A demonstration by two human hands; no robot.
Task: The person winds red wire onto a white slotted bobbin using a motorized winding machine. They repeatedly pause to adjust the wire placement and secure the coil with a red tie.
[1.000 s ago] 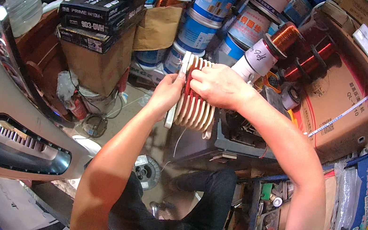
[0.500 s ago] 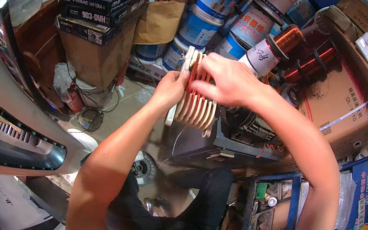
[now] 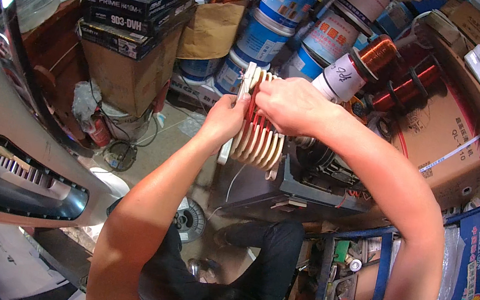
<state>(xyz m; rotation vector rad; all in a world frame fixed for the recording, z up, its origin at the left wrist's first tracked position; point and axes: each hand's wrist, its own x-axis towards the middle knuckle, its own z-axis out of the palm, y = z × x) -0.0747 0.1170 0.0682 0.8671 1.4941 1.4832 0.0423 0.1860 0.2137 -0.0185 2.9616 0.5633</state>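
Note:
In front of me stands a white coil winding form with several parallel ribs, and red enamelled wire lies in its slots. My left hand is closed on the thick white end plate at the form's left side, thumb resting along it. My right hand has its fingers curled together against the top of the ribs, by the red wire. Its fingertips are turned away, so what they pinch, if anything, is hidden. The form's right end sits by a dark machine.
Blue-and-white buckets are stacked behind the form. Copper wire spools lie to the right, near a large cardboard box. Black boxes are piled at the left. A blue-framed rack of small parts stands at lower right.
My right hand's fingers have drawn together into a curl, with the thumb no longer stretched across the ribs. My left hand keeps its hold on the end plate.

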